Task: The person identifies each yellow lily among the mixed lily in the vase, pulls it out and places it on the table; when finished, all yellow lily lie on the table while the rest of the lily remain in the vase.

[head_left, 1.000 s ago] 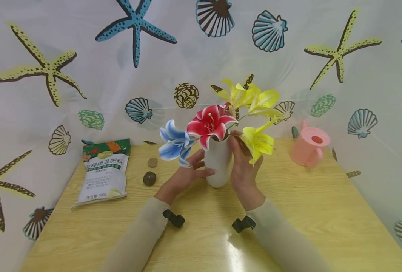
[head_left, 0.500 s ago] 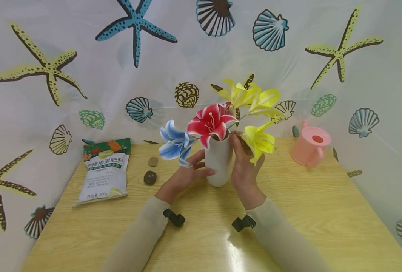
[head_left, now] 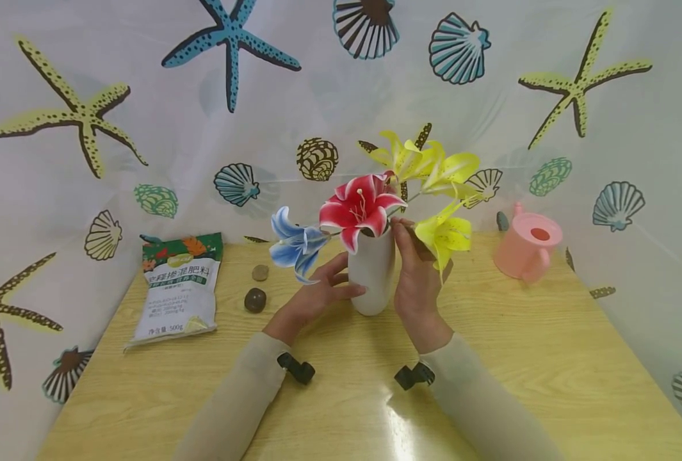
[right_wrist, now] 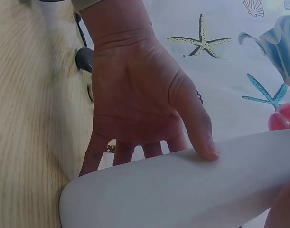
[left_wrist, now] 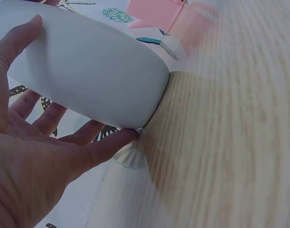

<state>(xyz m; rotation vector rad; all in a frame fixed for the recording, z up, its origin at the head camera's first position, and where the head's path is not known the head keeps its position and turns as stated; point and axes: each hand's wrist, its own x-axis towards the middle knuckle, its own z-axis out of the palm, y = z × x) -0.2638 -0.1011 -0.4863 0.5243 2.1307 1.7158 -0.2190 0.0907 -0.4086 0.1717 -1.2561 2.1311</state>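
Observation:
A white vase [head_left: 371, 275] stands upright on the table, holding a red-and-white lily [head_left: 359, 208], a blue lily [head_left: 294, 243] and yellow lilies [head_left: 441, 234]. My left hand [head_left: 320, 291] grips the lower vase, its thumb in front and fingers round the far side; the left wrist view shows this hand [left_wrist: 45, 152] low by the vase base. By the vase mouth, my right hand [head_left: 418, 291] pinches the yellow lilies' stem with its fingertips; the lowest yellow bloom and leaves partly hide those fingers. In the right wrist view, the left hand [right_wrist: 135, 95] appears across the vase [right_wrist: 182, 185].
A fertilizer bag [head_left: 179, 291] lies at the left of the wooden table [head_left: 317, 410]. Two stones, one dark [head_left: 255, 300] and one brown [head_left: 260, 273], sit between bag and vase. A pink watering can [head_left: 527, 246] stands at the back right, near the patterned cloth [head_left: 479, 115].
The lowest yellow bloom has shifted slightly right and up, and the blue lily has turned a little. Both hands stay at the vase with barely any movement.

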